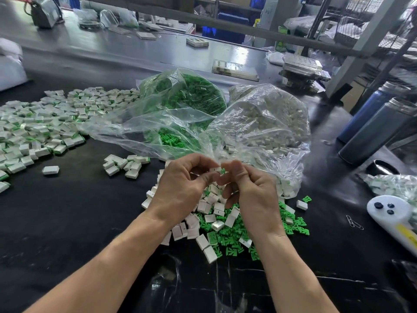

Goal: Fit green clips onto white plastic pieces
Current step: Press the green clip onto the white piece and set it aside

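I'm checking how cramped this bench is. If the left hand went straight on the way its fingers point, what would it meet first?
The left hand points right, holding a white piece. First in its way is the green clip pinched by the right hand, almost touching already; depth is hard to judge.

— Where can my hands pass?

— To the left there's bare black table [74,218] between my left hand [180,188] and the big spread of fitted white pieces [40,123]; only a small cluster [125,164] and one stray piece [50,170] sit there.

— And ahead?

— Blocked: two clear bags, green clips [180,98] and white pieces [268,123], just beyond my fingers.

— Right?

— My right hand [252,195] meets a white tool [392,220], paperclips [354,222] and two dark bottles [379,123]. The loose pile [225,224] lies directly beneath.
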The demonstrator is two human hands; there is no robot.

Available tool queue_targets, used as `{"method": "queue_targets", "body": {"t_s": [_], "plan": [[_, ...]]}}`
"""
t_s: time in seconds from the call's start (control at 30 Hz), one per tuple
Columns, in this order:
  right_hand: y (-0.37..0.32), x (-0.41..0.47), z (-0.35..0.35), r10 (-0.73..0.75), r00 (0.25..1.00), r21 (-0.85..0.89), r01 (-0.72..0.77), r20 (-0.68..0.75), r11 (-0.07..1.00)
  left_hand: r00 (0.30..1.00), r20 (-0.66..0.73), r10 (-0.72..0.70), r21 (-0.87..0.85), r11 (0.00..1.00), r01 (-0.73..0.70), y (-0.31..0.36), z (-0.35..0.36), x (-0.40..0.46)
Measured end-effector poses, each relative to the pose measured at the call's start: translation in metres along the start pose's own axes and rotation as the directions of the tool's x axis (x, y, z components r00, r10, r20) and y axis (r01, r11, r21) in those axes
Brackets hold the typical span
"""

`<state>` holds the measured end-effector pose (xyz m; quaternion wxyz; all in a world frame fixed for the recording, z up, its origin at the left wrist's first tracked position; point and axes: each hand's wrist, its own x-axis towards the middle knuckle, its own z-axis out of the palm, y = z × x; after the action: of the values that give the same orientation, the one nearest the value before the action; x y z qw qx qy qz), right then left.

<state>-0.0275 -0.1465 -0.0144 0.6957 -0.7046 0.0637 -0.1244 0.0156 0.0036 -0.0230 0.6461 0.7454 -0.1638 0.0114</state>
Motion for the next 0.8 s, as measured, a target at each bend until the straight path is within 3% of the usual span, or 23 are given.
{"method": "queue_targets", "body": {"t_s": [0.33,0.57,0.8], "plan": [[0.0,-0.003,0.009,0.168,0.986,0.059,-0.169,0.011,0.984,0.995,0.09,0.05,-0.087,0.995,-0.042,0.006,0.014,-0.004],[-0.003,-0.005,0.014,0.15,0.988,0.079,-0.147,-0.028,0.986,0.987,0.113,0.117,-0.032,0.993,-0.114,0.009,0.019,-0.008],[0.0,-0.002,0.015,0.066,0.996,0.071,-0.07,0.058,0.995,0.991,0.079,0.108,-0.059,0.993,-0.103,0.008,0.019,-0.008]]}}
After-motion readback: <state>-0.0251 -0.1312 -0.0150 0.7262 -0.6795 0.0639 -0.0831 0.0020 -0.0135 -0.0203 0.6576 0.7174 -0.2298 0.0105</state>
